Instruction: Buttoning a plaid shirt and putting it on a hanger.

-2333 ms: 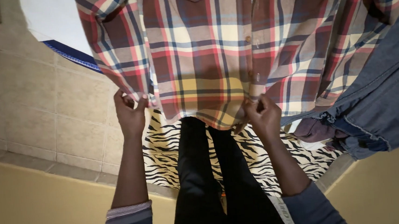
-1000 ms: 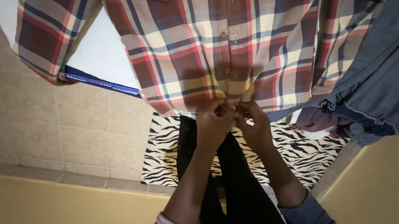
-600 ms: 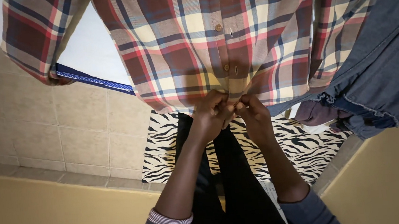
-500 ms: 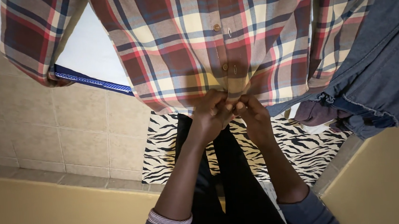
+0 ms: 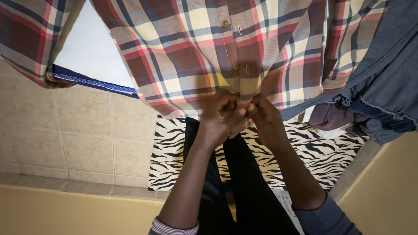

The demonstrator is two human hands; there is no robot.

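Note:
A red, navy and yellow plaid shirt [image 5: 194,40] hangs in front of me, filling the upper part of the head view. Its button placket [image 5: 235,66] runs down the middle with small tan buttons. My left hand [image 5: 219,119] and my right hand [image 5: 265,116] meet at the bottom hem of the placket, fingers pinched on the cloth there. Both thumbs and fingertips press together right at the lowest button area. The lowest button itself is hidden by my fingers.
A grey-blue denim garment [image 5: 397,75] hangs at the right, with a dark maroon cloth [image 5: 329,116] under it. A zebra-print mat [image 5: 314,156] lies on beige floor tiles [image 5: 47,124]. My dark trousers [image 5: 234,194] are below. A yellow wall [image 5: 55,226] runs along the bottom.
My left hand moved from the shirt's left hem to the centre placket and joined my right hand. The view drifted slightly, so the shirt sits higher in the frame.

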